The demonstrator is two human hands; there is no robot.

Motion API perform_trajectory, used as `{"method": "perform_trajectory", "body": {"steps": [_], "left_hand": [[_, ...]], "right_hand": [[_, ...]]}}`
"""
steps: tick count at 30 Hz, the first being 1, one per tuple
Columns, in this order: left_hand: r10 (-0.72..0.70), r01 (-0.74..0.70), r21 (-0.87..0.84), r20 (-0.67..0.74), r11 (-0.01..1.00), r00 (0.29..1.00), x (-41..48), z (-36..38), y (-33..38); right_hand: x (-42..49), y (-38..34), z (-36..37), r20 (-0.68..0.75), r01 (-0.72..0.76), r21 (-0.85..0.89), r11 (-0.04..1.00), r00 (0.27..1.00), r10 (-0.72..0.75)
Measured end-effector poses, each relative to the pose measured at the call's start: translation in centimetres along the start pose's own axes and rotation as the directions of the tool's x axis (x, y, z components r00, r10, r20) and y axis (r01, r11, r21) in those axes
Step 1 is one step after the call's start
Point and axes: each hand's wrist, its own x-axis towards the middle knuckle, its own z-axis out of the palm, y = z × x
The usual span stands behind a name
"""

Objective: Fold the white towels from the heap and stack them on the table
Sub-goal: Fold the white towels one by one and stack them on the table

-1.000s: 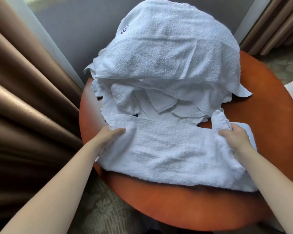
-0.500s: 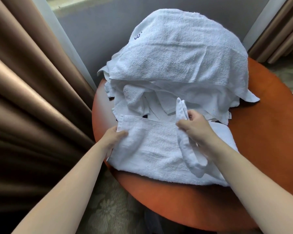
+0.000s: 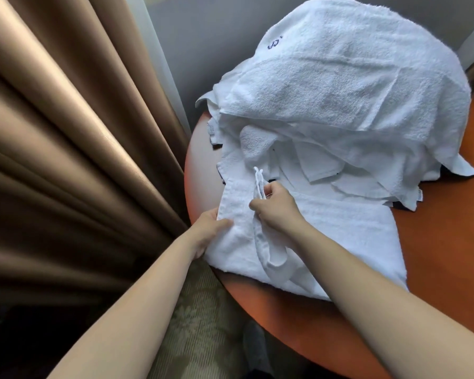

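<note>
A round orange-brown surface (image 3: 435, 269) carries all the white towels. The heap (image 3: 353, 91) fills its 12 o'clock side; a big towel is draped over the top of the heap, and several crumpled corners hang out below it. A small dark blue mark (image 3: 274, 42) shows on the big towel near 11 o'clock. The towel being folded (image 3: 340, 236) lies flat on the 6 to 8 o'clock side of the surface, with its far edge touching the foot of the heap. The left hand (image 3: 208, 231) is at the 9 o'clock end of this towel and grips the edge there, with the thumb on top of the cloth and the fingers under it. The right hand (image 3: 277, 206) is just beside it, toward 3 o'clock, with the fingers curled, and it pinches one end of the same towel. This end is brought over the flat part, so one corner stands up above the fingers toward 12 o'clock and a loop of cloth hangs down toward 6 o'clock. A brown curtain (image 3: 66, 160) hangs in heavy folds at 9 o'clock of the surface, and patterned carpet (image 3: 197, 324) shows at 6 o'clock between the two forearms.
</note>
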Motion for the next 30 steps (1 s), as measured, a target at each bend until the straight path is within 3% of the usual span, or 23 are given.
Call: {"method": "perform_trajectory", "body": {"steps": [4,6,9,13,16,20,25,28,30], "left_hand": [[0.003,-0.002,0.020,-0.055,1.000,0.999,0.1,0.6,-0.2],[-0.023,0.022,-0.011,-0.105,1.000,0.994,-0.3,0.7,0.1],[-0.054,0.044,-0.158,-0.058,0.986,0.997,-0.6,0.2,-0.2],[0.049,-0.055,0.099,0.055,0.994,0.997,-0.7,0.4,-0.1],[0.016,-0.016,0.034,0.001,0.999,1.000,-0.8,1.6,0.6],[-0.020,0.025,-0.081,0.060,0.996,0.998,-0.9,3.7,0.5],[-0.022,0.029,-0.121,0.057,0.992,0.998,0.1,7.0,0.3],[0.023,-0.031,-0.068,-0.107,0.997,0.994,-0.3,8.6,0.6],[0.123,-0.107,0.073,-0.275,0.992,0.954,-0.8,9.0,0.5]], "right_hand": [[-0.1,0.0,2.3,0.041,-0.017,0.050,0.999,0.999,0.015],[-0.4,0.3,3.1,0.171,-0.082,0.138,0.987,0.984,0.058],[-0.8,1.0,3.3,0.323,-0.062,0.076,0.995,0.946,0.034],[-1.2,2.3,1.6,0.190,0.079,0.060,0.995,0.978,-0.089],[-1.4,4.0,-1.0,0.079,0.151,-0.117,0.982,0.987,-0.142],[-1.3,7.0,-4.6,0.117,0.112,-0.349,0.931,0.990,-0.075],[-1.4,10.6,-7.9,0.128,0.203,-0.552,0.808,0.979,-0.159],[-1.6,12.4,-8.6,0.109,0.249,-0.599,0.761,0.967,-0.231],[-2.2,13.5,-9.4,-0.058,0.213,-0.526,0.824,0.957,-0.284]]}}
